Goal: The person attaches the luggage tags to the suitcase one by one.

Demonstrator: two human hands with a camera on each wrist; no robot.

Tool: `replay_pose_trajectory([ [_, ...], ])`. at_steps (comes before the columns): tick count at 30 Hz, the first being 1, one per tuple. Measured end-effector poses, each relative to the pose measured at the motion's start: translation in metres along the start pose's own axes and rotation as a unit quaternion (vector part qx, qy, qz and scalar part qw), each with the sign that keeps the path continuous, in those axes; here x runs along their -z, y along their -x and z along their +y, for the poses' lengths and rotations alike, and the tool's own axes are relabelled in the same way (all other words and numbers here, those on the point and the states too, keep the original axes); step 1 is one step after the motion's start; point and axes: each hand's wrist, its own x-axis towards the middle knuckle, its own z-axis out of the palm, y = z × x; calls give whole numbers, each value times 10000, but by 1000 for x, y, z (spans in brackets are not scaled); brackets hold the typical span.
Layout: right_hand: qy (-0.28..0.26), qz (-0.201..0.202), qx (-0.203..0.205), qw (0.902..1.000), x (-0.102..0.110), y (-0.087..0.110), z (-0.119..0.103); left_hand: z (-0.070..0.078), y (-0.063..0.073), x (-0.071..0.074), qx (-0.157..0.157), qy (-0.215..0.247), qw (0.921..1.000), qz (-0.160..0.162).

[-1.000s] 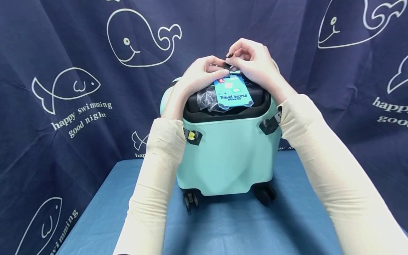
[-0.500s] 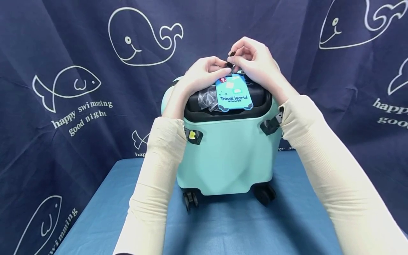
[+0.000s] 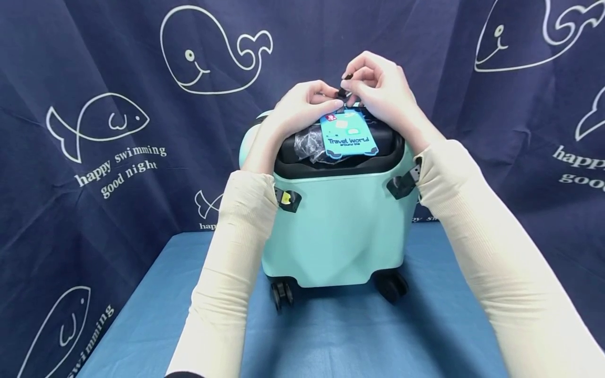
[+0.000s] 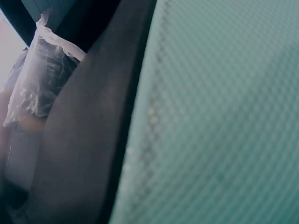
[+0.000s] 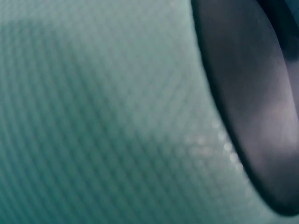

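A mint-green suitcase (image 3: 335, 231) stands upright on black wheels. Over the black recess in its top lies a blue luggage tag (image 3: 348, 140) printed "Travel World", with a black strap (image 3: 343, 92) rising from its upper end. My left hand (image 3: 302, 109) pinches the strap low down, close above the tag. Just to the right, my right hand (image 3: 386, 89) pinches the strap's upper part between thumb and fingers. Crumpled clear plastic wrap (image 3: 309, 145) sits beside the tag, under the left hand. Both wrist views show mostly the suitcase's textured shell (image 4: 224, 116), with neither hand's fingertips clearly visible.
The suitcase rests on a table with a blue cloth (image 3: 331, 336). Behind hangs a navy curtain (image 3: 302, 37) with whale and fish drawings. Dark wrist camera mounts (image 3: 289, 200) sit close against the suitcase's front.
The right hand has shifted slightly up and right, drawing the black strap's end a little higher. The left hand keeps its pinch, and the tag's lower edge has lifted slightly.
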Motion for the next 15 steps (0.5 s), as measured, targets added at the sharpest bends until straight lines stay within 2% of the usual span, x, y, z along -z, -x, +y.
replay_pose_trajectory([
  [6, -234, 54, -124, 9996, -2, -1, -3, -1, 1, 1, -25, 89, 10000, 32],
  [15, -803, 237, 20, 9965, 1, 1, -3, 0, 1, 1, 121, -10, 9999, 121],
])
